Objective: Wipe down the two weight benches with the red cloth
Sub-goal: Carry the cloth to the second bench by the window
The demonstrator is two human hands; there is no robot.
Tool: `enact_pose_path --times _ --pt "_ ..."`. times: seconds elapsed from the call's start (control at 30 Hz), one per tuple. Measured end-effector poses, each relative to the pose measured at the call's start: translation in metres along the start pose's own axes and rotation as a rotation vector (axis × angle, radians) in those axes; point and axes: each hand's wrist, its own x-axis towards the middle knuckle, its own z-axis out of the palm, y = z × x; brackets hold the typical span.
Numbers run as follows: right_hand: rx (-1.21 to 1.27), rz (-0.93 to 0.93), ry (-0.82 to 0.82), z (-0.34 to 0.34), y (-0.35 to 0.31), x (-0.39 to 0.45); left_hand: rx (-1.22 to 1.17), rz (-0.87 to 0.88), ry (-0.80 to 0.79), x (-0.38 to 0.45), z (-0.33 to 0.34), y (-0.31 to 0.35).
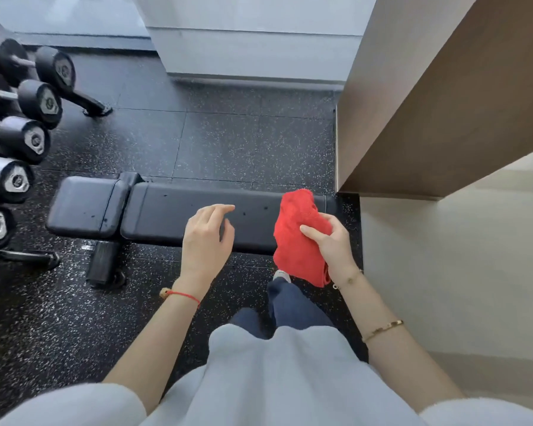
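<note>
A black padded weight bench (154, 212) lies flat across the speckled floor in front of me, its short seat pad to the left and its long pad to the right. A bunched red cloth (296, 241) hangs over the bench's right end, gripped by my right hand (333, 244) with thumb across it. Over the middle of the long pad hovers my left hand (206, 238), fingers loosely curved and holding nothing. Only one bench is in view.
A rack of black dumbbells (22, 139) lines the left edge. A white column base (256, 50) stands beyond the bench, and a brown panel with a cream wall (443, 118) closes off the right. My legs (286, 305) stand just before the bench.
</note>
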Motion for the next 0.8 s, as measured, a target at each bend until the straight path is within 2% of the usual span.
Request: enact_pose_path --times 0.2,0.53,0.7,0.8 --pt "-0.072 0.03 0.013 0.013 0.047 0.093 0.013 -0.024 -0.068 0.038 0.092 -0.043" --pt "-0.173 -0.008 -0.018 0.063 0.191 0.231 0.03 0.035 -0.152 0.034 0.267 -0.151" --pt "-0.245 -0.159 -0.025 0.077 0.238 0.274 0.026 0.099 -0.083 0.034 0.333 -0.2" --pt "-0.369 -0.302 0.023 0.077 0.259 0.285 0.023 0.175 -0.02 0.035 0.363 -0.218"
